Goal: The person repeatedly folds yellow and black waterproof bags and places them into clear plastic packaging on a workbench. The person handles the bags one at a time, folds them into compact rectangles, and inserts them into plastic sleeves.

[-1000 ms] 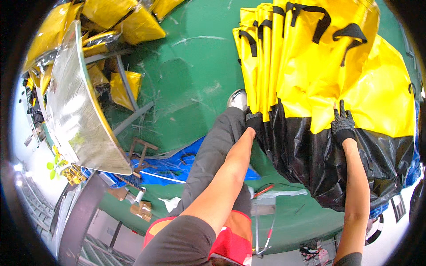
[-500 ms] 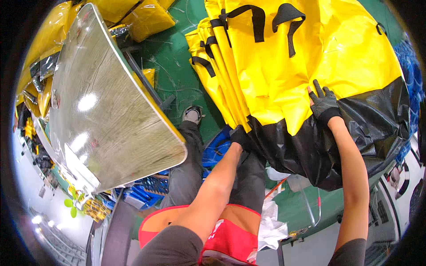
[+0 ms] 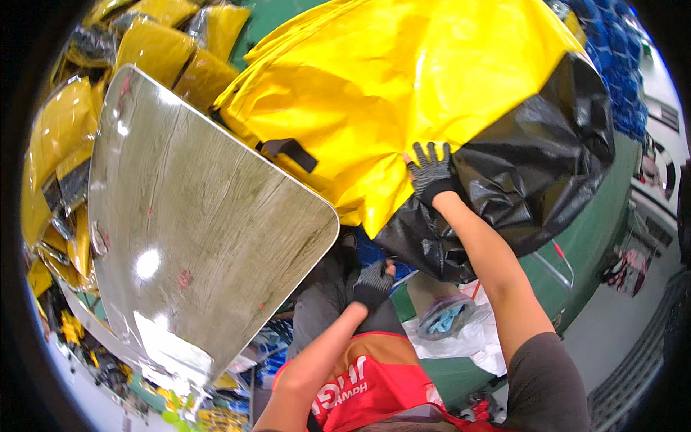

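A large yellow-and-black coated fabric bag [image 3: 338, 122], creased and with a black strap [image 3: 290, 153], spreads out ahead of me. My right hand [image 3: 432, 171], in a grey-black glove, lies flat with its fingers spread where the yellow fabric meets the black part [image 3: 518, 165]. Over my lap, my gloved left hand [image 3: 374, 283] is apart from the bag. Its fingers are curled in, and nothing shows in them.
A wood-grained tabletop [image 3: 209, 216] with a pale rim stands to my left, next to the bag. Behind it lie several plastic-wrapped yellow packages [image 3: 155, 50]. Blue wrapped material [image 3: 608, 65] is at the far right. A clear round container [image 3: 446, 317] sits near my legs.
My view has turned, and the bag now reaches the tabletop's edge. My left hand has let go of the bag's near edge and drawn back over my lap. My right hand stays pressed on it.
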The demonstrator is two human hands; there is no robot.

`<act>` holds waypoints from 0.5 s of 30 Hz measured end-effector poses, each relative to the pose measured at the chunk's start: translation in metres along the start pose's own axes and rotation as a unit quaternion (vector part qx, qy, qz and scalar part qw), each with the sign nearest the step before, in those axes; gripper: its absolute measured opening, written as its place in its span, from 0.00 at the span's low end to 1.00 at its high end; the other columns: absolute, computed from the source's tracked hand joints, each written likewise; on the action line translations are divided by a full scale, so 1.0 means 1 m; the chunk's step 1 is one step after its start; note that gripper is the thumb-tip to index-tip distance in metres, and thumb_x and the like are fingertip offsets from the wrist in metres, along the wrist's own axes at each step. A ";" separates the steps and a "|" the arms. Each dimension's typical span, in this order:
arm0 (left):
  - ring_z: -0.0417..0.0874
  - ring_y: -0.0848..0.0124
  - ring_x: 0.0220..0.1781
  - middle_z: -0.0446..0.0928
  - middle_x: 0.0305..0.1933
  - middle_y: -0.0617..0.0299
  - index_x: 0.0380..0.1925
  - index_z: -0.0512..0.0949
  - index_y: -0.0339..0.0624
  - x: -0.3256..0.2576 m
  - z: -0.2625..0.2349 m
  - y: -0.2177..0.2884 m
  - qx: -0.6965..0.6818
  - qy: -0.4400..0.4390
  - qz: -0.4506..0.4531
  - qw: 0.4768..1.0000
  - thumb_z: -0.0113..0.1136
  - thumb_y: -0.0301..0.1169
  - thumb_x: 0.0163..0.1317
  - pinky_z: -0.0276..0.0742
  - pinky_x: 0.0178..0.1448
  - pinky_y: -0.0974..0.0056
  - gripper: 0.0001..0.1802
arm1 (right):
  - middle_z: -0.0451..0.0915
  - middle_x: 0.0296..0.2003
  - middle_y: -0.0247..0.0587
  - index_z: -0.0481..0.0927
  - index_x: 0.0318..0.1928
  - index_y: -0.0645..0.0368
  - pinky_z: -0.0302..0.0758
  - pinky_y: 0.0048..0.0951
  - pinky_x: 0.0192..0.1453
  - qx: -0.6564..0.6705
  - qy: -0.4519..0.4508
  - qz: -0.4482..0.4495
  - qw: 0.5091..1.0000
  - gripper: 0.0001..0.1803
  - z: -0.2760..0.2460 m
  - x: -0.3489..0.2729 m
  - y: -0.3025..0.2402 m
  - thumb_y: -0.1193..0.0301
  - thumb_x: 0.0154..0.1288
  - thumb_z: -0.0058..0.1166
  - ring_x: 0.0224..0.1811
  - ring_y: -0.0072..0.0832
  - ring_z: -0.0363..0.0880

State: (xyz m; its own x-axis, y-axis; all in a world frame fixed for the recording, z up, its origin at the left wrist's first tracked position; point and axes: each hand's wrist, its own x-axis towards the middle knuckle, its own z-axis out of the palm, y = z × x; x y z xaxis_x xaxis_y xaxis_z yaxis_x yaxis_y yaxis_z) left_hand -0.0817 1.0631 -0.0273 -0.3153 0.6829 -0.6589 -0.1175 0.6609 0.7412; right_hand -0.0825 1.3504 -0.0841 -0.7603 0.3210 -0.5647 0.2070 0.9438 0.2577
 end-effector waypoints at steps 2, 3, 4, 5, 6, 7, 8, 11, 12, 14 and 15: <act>0.83 0.49 0.42 0.82 0.38 0.46 0.39 0.82 0.40 -0.052 -0.054 0.030 -0.002 0.015 0.149 0.989 0.51 0.38 0.66 0.76 0.51 0.53 0.15 | 0.62 0.68 0.42 0.68 0.65 0.41 0.32 0.69 0.71 0.076 -0.057 0.005 0.995 0.30 0.021 -0.036 -0.063 0.51 0.64 0.44 0.72 0.50 0.53; 0.82 0.48 0.43 0.81 0.39 0.45 0.41 0.81 0.39 -0.047 -0.074 0.045 0.090 0.028 0.144 0.985 0.51 0.37 0.65 0.77 0.51 0.53 0.15 | 0.66 0.66 0.40 0.72 0.63 0.42 0.32 0.66 0.72 0.103 -0.143 -0.007 0.984 0.29 -0.021 -0.041 -0.070 0.49 0.63 0.45 0.72 0.48 0.53; 0.82 0.48 0.44 0.81 0.41 0.45 0.43 0.80 0.38 -0.032 -0.089 0.060 0.177 0.046 0.144 0.972 0.51 0.36 0.65 0.77 0.51 0.53 0.15 | 0.68 0.65 0.37 0.75 0.59 0.43 0.34 0.64 0.73 0.037 -0.046 -0.023 0.998 0.28 -0.048 -0.057 -0.063 0.48 0.62 0.45 0.70 0.44 0.57; 0.79 0.45 0.50 0.78 0.49 0.42 0.51 0.76 0.35 -0.013 -0.093 0.053 0.153 0.215 0.279 0.923 0.50 0.36 0.65 0.74 0.55 0.52 0.19 | 0.70 0.63 0.37 0.77 0.58 0.43 0.35 0.60 0.74 -0.008 0.048 -0.019 0.999 0.29 -0.078 -0.070 -0.045 0.46 0.61 0.46 0.69 0.41 0.59; 0.74 0.42 0.57 0.74 0.56 0.39 0.58 0.70 0.34 0.007 -0.111 0.074 0.239 0.244 0.311 0.887 0.51 0.36 0.65 0.68 0.63 0.51 0.24 | 0.71 0.62 0.40 0.77 0.58 0.43 0.36 0.59 0.75 0.002 0.153 0.033 0.988 0.29 -0.126 -0.088 -0.027 0.46 0.60 0.48 0.70 0.42 0.58; 0.67 0.44 0.65 0.69 0.63 0.41 0.62 0.68 0.37 0.036 -0.121 0.073 0.345 0.281 0.319 0.837 0.52 0.40 0.65 0.59 0.69 0.48 0.28 | 0.70 0.62 0.43 0.76 0.58 0.46 0.38 0.58 0.75 0.060 0.207 0.131 0.968 0.29 -0.164 -0.113 -0.005 0.48 0.59 0.51 0.70 0.44 0.58; 0.60 0.46 0.71 0.64 0.69 0.48 0.65 0.66 0.45 0.061 -0.131 0.078 0.456 0.291 0.302 0.785 0.51 0.46 0.65 0.51 0.71 0.41 0.31 | 0.70 0.62 0.47 0.76 0.58 0.48 0.39 0.60 0.74 0.091 0.291 0.160 0.939 0.28 -0.156 -0.136 0.029 0.51 0.58 0.53 0.70 0.47 0.57; 0.45 0.49 0.78 0.51 0.77 0.58 0.72 0.55 0.65 0.118 -0.186 0.042 0.628 0.136 0.089 0.761 0.45 0.67 0.59 0.36 0.74 0.35 0.43 | 0.65 0.66 0.50 0.72 0.63 0.49 0.39 0.58 0.74 0.067 0.232 0.281 0.929 0.30 -0.029 -0.219 0.107 0.49 0.65 0.46 0.72 0.51 0.52; 0.41 0.49 0.79 0.42 0.79 0.62 0.72 0.54 0.68 0.139 -0.210 0.014 0.597 0.038 -0.039 0.800 0.43 0.69 0.58 0.31 0.74 0.34 0.44 | 0.61 0.69 0.51 0.69 0.65 0.48 0.39 0.56 0.75 0.009 0.116 0.297 0.948 0.31 0.028 -0.245 0.113 0.47 0.67 0.43 0.74 0.52 0.49; 0.38 0.50 0.79 0.34 0.80 0.62 0.73 0.50 0.70 0.118 -0.199 0.066 0.584 -0.065 -0.191 0.787 0.44 0.71 0.56 0.35 0.76 0.37 0.46 | 0.48 0.73 0.52 0.62 0.70 0.47 0.36 0.52 0.77 0.176 -0.084 0.339 0.920 0.33 0.093 -0.268 0.100 0.45 0.71 0.35 0.76 0.52 0.39; 0.43 0.49 0.78 0.39 0.79 0.58 0.72 0.53 0.66 0.119 -0.205 0.051 0.583 -0.023 -0.151 0.798 0.47 0.67 0.57 0.38 0.75 0.38 0.45 | 0.45 0.74 0.52 0.60 0.71 0.47 0.34 0.51 0.77 0.235 -0.043 0.350 0.906 0.34 0.107 -0.269 0.093 0.44 0.71 0.34 0.77 0.51 0.35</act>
State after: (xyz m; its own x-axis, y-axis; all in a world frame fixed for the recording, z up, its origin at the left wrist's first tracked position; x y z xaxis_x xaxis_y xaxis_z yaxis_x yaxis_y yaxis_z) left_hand -0.3181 1.1142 -0.0419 -0.4007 0.4310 -0.8085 0.7826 0.6199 -0.0573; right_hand 0.2067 1.3607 0.0080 -0.2950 0.8390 -0.4572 0.8745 0.4298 0.2246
